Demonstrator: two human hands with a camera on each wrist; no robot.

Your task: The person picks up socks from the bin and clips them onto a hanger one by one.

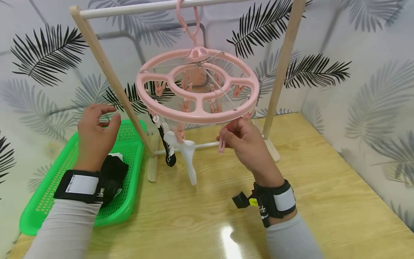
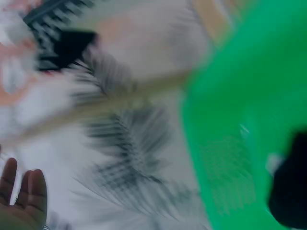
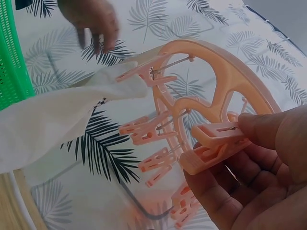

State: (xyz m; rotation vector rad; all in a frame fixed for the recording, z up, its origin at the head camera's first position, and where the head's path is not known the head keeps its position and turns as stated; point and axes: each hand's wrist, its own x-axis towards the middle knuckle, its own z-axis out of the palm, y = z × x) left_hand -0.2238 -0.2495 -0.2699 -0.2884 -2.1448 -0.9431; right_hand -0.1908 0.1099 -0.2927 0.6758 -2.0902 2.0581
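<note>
My right hand [image 1: 242, 144] pinches a pink clothespin [image 3: 216, 143] between thumb and fingers, under the front right of the round pink drying hanger [image 1: 200, 118]. Nothing shows between that clothespin's tips. My left hand [image 1: 97, 133] is held in the air above the green basket [image 1: 137, 172], fingers loosely bent and holding nothing. A white sock [image 1: 189, 158] hangs by a clothespin from the hanger's front left. Beside it hangs a black-and-white sock [image 1: 169, 153]. Dark cloth [image 1: 114, 174] lies in the basket, partly hidden by my left wrist.
The hanger hooks onto the white top bar [image 1: 136, 8] of a stand with wooden posts [image 1: 280, 75]. Several more pink clothespins [image 1: 185, 105] dangle from its rings. The stand is on a wooden table [image 1: 181, 219], before a leaf-patterned backdrop [image 1: 365, 93].
</note>
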